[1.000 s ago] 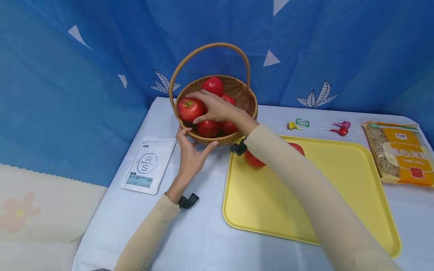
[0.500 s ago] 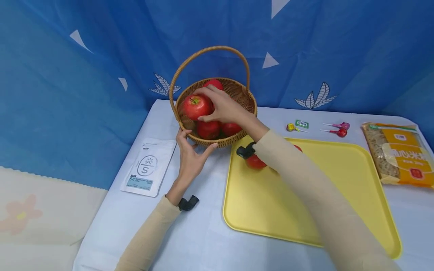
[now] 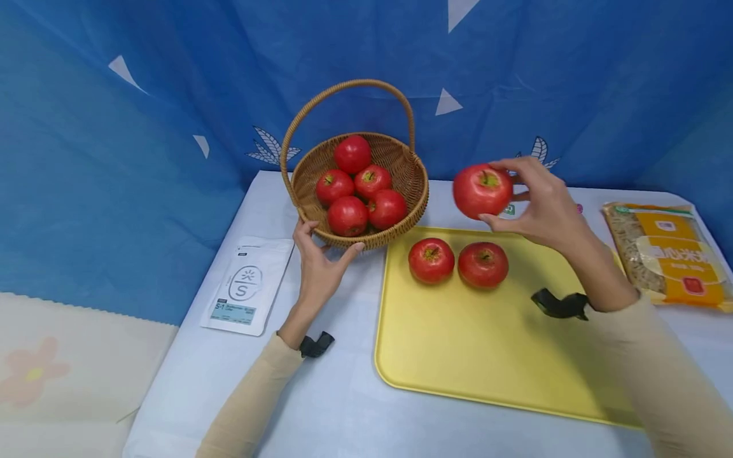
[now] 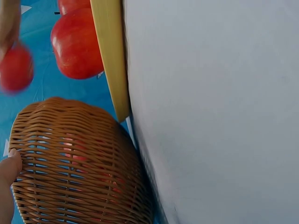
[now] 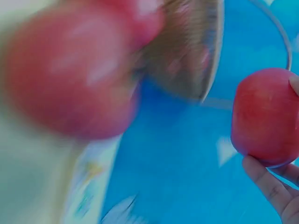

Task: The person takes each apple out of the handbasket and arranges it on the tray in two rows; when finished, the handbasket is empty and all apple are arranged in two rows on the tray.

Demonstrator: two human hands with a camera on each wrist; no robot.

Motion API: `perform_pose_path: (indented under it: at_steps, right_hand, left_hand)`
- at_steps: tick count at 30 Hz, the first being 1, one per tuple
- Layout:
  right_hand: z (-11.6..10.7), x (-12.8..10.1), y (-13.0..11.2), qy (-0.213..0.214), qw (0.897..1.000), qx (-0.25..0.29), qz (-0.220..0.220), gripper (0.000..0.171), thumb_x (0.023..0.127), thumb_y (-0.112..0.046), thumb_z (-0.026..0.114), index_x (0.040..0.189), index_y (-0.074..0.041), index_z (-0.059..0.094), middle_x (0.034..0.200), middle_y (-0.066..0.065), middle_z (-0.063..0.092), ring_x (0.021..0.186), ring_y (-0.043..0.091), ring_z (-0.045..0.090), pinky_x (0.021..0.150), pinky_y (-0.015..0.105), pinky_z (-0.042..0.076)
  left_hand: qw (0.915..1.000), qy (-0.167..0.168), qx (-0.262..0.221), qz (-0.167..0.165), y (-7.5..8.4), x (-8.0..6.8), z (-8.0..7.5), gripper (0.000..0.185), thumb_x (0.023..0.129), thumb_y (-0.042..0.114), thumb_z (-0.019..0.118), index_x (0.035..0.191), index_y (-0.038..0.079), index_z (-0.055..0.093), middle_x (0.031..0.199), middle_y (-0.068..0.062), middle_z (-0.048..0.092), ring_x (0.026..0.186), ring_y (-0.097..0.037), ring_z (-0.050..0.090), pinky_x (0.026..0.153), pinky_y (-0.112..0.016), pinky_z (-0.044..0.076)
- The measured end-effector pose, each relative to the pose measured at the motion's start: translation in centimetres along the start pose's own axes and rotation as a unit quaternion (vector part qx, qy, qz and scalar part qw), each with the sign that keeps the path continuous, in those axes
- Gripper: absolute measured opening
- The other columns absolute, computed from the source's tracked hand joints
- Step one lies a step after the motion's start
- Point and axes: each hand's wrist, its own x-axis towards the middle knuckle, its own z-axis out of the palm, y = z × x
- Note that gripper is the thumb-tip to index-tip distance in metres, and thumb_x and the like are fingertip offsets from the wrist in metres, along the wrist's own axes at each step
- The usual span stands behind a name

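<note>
Over the yellow tray [image 3: 458, 343], the right hand [image 3: 541, 203] pinches an apple [image 3: 481, 191] between thumb and fingers, near two more apples [image 3: 431, 261] lying there. Leftward, the left hand [image 3: 321, 270], thumb spread, grips a wicker basket [image 3: 395, 236] holding five apples [image 3: 347, 216].

In the head view, the right hand [image 3: 541, 207] partly hides a green sweet [image 3: 508, 210] and the bag [image 3: 667, 254] is cut off at right. The left wrist view blurs the held apple [image 4: 16, 72], the right the basket [image 5: 216, 51].
</note>
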Motion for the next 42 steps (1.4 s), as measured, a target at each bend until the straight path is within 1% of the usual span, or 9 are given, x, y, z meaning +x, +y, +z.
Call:
perform_pose_path:
  at_steps: [5,10,21,22,25,28,31,35,42]
  right_hand:
    - [-2.3,-7.0,3.1,-0.024,0.994,-0.046,0.091,0.087,0.058,-0.002,0.091,0.134,-0.001,0.049,0.12,0.02,0.053,0.1,0.029,0.053,0.075,-0.007,0.031]
    - [-2.5,-11.4,5.0,-0.064,0.987,-0.045,0.142,0.088,0.058,-0.003,0.093,0.133,-0.001,0.048,0.121,0.022,0.052,0.103,0.034,0.05,0.071,-0.008,0.03]
    - [-1.1,-14.3,6.0,-0.123,0.98,-0.022,0.152,0.089,0.06,-0.004,0.092,0.134,-0.001,0.043,0.124,0.021,0.048,0.11,0.037,0.048,0.075,-0.006,0.033]
    - [-1.2,-14.3,5.9,-0.128,0.979,-0.024,0.154,0.089,0.061,-0.005,0.092,0.134,-0.001,0.042,0.125,0.022,0.047,0.11,0.038,0.048,0.076,-0.002,0.041]
    - [-1.5,-13.9,5.8,-0.149,0.975,-0.045,0.161,0.09,0.063,-0.009,0.092,0.135,-0.001,0.039,0.125,0.023,0.046,0.111,0.04,0.047,0.084,0.029,0.057]
    - [-2.1,-13.0,5.3,-0.165,0.969,-0.064,0.173,0.091,0.066,-0.017,0.091,0.137,-0.002,0.036,0.128,0.024,0.044,0.113,0.043,0.044,0.084,0.065,0.049]
    - [-2.6,-11.1,4.5,-0.151,0.975,-0.071,0.146,0.091,0.065,-0.02,0.092,0.138,-0.003,0.039,0.132,0.024,0.044,0.117,0.043,0.043,0.086,0.07,0.044]
    - [-2.8,-6.7,2.8,-0.125,0.989,-0.064,0.052,0.086,0.063,-0.016,0.092,0.137,-0.008,0.048,0.137,0.02,0.046,0.122,0.038,0.044,0.088,0.067,0.045]
    - [-0.5,2.2,-0.6,-0.161,0.984,-0.035,-0.067,0.074,0.072,-0.026,0.089,0.137,-0.018,0.054,0.145,0.013,0.045,0.131,0.035,0.042,0.097,0.063,0.043]
  left_hand:
    - [0.9999,-0.003,-0.003,0.01,0.1,0.1,0.2,0.085,0.08,0.036,0.081,0.136,0.006,0.025,0.161,-0.012,0.001,0.149,-0.03,0.015,0.097,-0.053,0.05]
    - [1.0,-0.002,0.008,0.004,0.0,0.0,0.3,0.087,0.08,0.039,0.081,0.136,0.006,0.024,0.161,-0.011,0.001,0.148,-0.027,0.017,0.097,-0.049,0.05]
    - [0.9999,0.001,0.015,-0.008,0.0,-0.1,0.2,0.086,0.08,0.041,0.08,0.136,0.009,0.023,0.161,-0.01,0.001,0.147,-0.024,0.019,0.097,-0.05,0.05]
    - [0.9998,0.001,0.016,-0.008,0.0,-0.1,0.2,0.086,0.08,0.041,0.08,0.136,0.01,0.023,0.162,-0.01,0.001,0.147,-0.023,0.018,0.097,-0.049,0.05]
    - [0.9998,0.002,0.018,-0.007,0.1,-0.1,0.2,0.085,0.08,0.041,0.08,0.135,0.01,0.023,0.161,-0.01,0.002,0.147,-0.023,0.018,0.097,-0.048,0.05]
    - [0.9998,0.0,0.02,-0.007,0.1,-0.1,0.2,0.085,0.08,0.042,0.08,0.135,0.009,0.024,0.161,-0.011,0.002,0.147,-0.023,0.018,0.097,-0.048,0.05]
    - [0.9998,-0.001,0.021,-0.006,0.1,-0.1,0.2,0.086,0.08,0.041,0.08,0.135,0.007,0.023,0.161,-0.013,0.002,0.147,-0.024,0.018,0.097,-0.049,0.05]
    - [0.9997,0.002,0.024,-0.007,0.1,-0.1,0.2,0.086,0.08,0.042,0.08,0.135,0.009,0.024,0.161,-0.013,0.004,0.146,-0.024,0.019,0.097,-0.048,0.05]
    - [0.9998,0.001,0.02,-0.008,0.1,-0.1,0.2,0.086,0.08,0.042,0.08,0.135,0.008,0.024,0.161,-0.013,0.002,0.147,-0.024,0.018,0.097,-0.049,0.05]
